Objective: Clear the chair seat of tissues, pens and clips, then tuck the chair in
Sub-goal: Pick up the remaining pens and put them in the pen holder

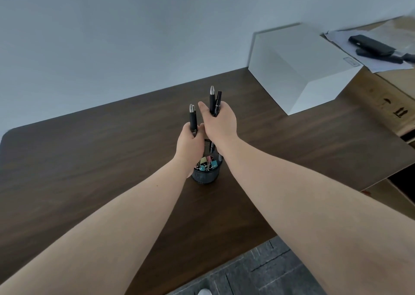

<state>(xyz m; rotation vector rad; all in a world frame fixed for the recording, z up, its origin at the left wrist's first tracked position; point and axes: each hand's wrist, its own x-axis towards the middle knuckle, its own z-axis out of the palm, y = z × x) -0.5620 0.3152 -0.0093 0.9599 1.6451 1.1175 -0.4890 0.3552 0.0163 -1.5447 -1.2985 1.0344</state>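
Left hand [190, 140]: fingers curled around one black pen [193, 119], silver tip up, held directly above the mesh cup's rim.
Right hand [221, 121]: fingers wrapped around two black pens [214, 102], upright; their lower ends show below the palm, at or just inside the cup mouth. Thumb lies along the barrels.
Mesh cup [206, 175]: stands near the middle of the tabletop [89, 160], well clear of the front edge and of the white box [301, 70] at the far right corner.
Clips [207, 163]: coloured binder clips lie in the bottom of the cup; judged stowed.
Pens: three in hand, none seen released; judged the step in hand.
Tissues: none in view; disposal cannot be confirmed.
Chair: out of frame; seat condition and position cannot be told.
Progress: judged past halfway. Clips done, pens about to go in.
Outstanding: drop the pens, verify the seat is clear, tuck the chair in.
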